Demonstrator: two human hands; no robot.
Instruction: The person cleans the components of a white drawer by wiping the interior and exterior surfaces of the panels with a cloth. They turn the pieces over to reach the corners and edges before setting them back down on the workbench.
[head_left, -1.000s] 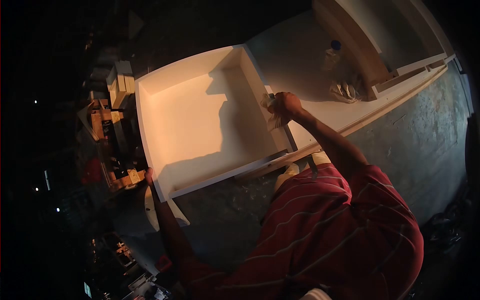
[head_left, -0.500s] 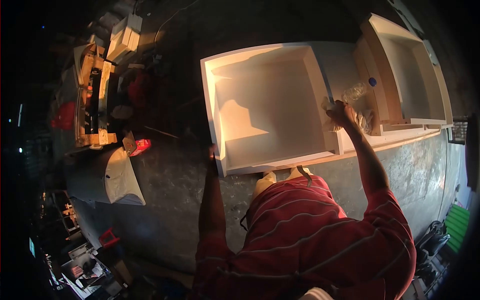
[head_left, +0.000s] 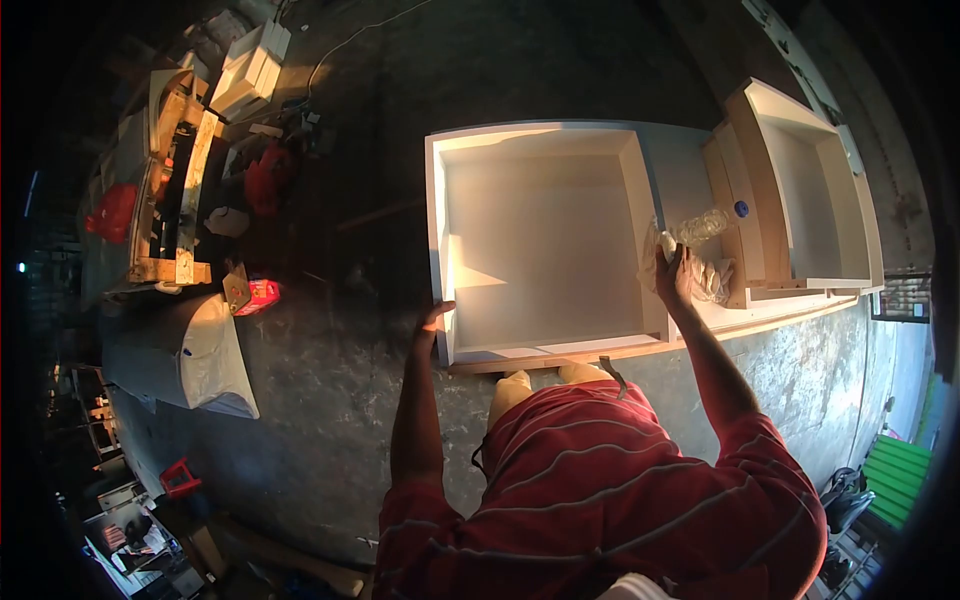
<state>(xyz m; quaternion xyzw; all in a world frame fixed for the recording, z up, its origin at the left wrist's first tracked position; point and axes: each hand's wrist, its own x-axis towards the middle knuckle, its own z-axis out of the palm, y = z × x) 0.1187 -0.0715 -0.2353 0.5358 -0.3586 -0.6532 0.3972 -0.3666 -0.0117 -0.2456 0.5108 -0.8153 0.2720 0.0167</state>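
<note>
A large, shallow white drawer box (head_left: 545, 235) lies open side up in front of me. My left hand (head_left: 435, 318) is at its left wall near the front corner, with the fingers over the edge. My right hand (head_left: 674, 272) is closed on a pale, crumpled bundle (head_left: 652, 255), perhaps cloth or plastic, beside the box's right wall. Next to that hand are a clear plastic bottle (head_left: 705, 226) with a blue cap and a crumpled clear bag (head_left: 712, 282). Farther right stands a second white box (head_left: 805, 200) with wooden sides.
On the left are a wooden frame (head_left: 195, 195), a red and yellow packet (head_left: 257, 295) and a covered whitish object (head_left: 215, 355) on the concrete floor (head_left: 330, 410). A red stool (head_left: 180, 478) stands at lower left, and a green slatted panel (head_left: 897, 480) at lower right.
The view has shifted, so the boxes appear lower. My left fingers now show over the box's left edge. My right hand still holds the pale bundle, its fingers now pointing more upward.
</note>
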